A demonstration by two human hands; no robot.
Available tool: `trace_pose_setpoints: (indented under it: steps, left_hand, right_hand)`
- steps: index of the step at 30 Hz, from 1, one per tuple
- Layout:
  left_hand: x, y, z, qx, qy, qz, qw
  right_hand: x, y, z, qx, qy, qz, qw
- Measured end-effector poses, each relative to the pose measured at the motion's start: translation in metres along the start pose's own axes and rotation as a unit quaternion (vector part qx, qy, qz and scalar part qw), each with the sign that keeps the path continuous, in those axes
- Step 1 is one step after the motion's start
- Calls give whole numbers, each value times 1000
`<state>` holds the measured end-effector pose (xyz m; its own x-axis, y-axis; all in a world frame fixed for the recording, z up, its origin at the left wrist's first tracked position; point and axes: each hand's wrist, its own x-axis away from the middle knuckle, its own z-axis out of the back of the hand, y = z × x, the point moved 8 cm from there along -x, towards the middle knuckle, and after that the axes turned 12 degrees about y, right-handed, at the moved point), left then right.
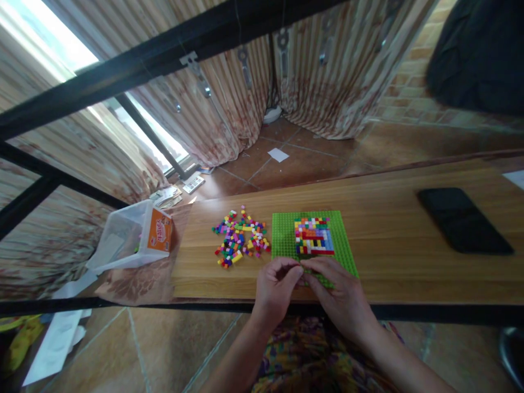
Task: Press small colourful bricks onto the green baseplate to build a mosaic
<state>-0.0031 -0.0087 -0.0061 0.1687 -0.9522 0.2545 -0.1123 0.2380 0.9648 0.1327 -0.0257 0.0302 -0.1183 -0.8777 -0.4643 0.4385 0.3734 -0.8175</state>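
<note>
A green studded baseplate point(282, 234) lies on the wooden table, with a block of colourful toy bricks point(313, 236) built up on its middle. Over the plate's near edge, my left hand point(276, 286) and my right hand point(338, 289) meet fingertip to fingertip. Both are closed in a pinch. Whatever sits between the fingertips is too small and too covered to name. Left of the plate spreads a loose pile of small bricks point(239, 237) in many colours.
At the table's left end stands a clear plastic box point(126, 234) with an orange label. A black phone-like slab point(464, 221) lies on the right. A dark metal bar point(164, 65) crosses above the far side, before curtains point(229, 109). White paper point(278, 155) lies on the tiled floor.
</note>
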Motion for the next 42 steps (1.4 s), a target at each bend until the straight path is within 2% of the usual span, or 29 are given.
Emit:
trace_pose_setpoints:
  steps: [5,8,12,16,21,25,33,42]
  left_hand:
    - [-2,-3,-3,33,-4,47,998]
    - [-2,-1,-6,36,-10,40,998]
    - [0,12,-9,-23,-22,-36,999]
    - [4,25,-12,-100,-35,-120,987]
    - [9,37,-16,-196,-44,-218,955]
    - [14,44,-19,-234,-48,-264,934]
    - [14,44,-15,-228,-49,-281,931]
    - [-14,19,18,-249,31,-267,931]
  right_hand:
    - [-2,-3,3,-18,2,9,1000]
    - [-5,-5,5,-17,5,9,1000]
    - [-10,-6,7,10,-12,33,999]
    - [-16,-6,8,41,-22,53,998]
    - [-19,-8,10,51,-19,61,997]
    - [-20,-9,11,53,-18,69,996]
    - [-25,-3,15,33,-10,28,999]
    - [-32,23,36,84,38,-26,995]
